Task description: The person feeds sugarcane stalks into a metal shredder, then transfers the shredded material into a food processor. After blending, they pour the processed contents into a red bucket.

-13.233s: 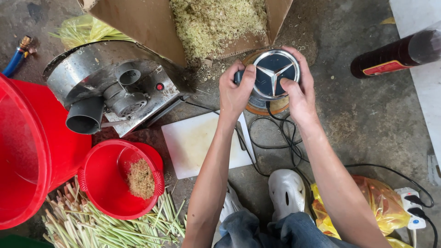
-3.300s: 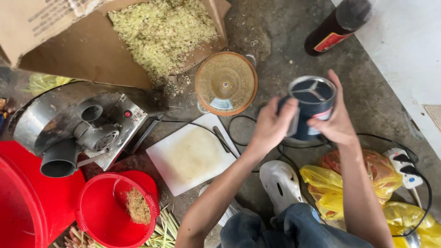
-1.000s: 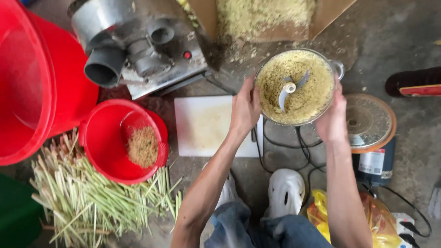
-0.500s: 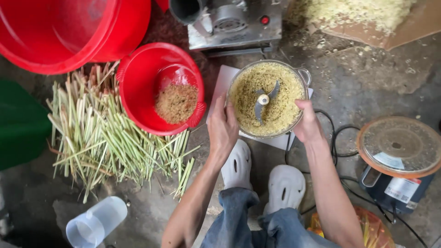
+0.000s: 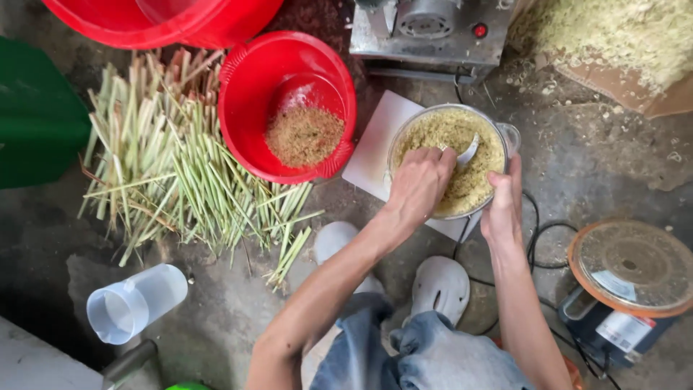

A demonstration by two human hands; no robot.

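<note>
left hand [image 5: 421, 182] curled, right hand [image 5: 502, 209] gripping

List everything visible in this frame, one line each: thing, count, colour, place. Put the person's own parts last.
Processor bowl: 1, clear, full of yellow-green shredded pulp, on the cutting board.
Blade: 1, pale, in the pulp.
Cutting board: 1, white, centre floor.
Small basin: 1, red, holding brown-green pulp, left of the bowl.
Large tub: 1, red, top left.
Stalks: a pile, green, left floor.
Metal machine: 1, grey, top centre.
Cardboard: 1, brown, heaped with shreds, top right.
Lid: 1, orange-rimmed, on the base, right.
Jug: 1, clear, bottom left.
Shoes: 2, white.
Left hand: in the bowl at the blade.
Right hand: on the bowl's rim.
</note>
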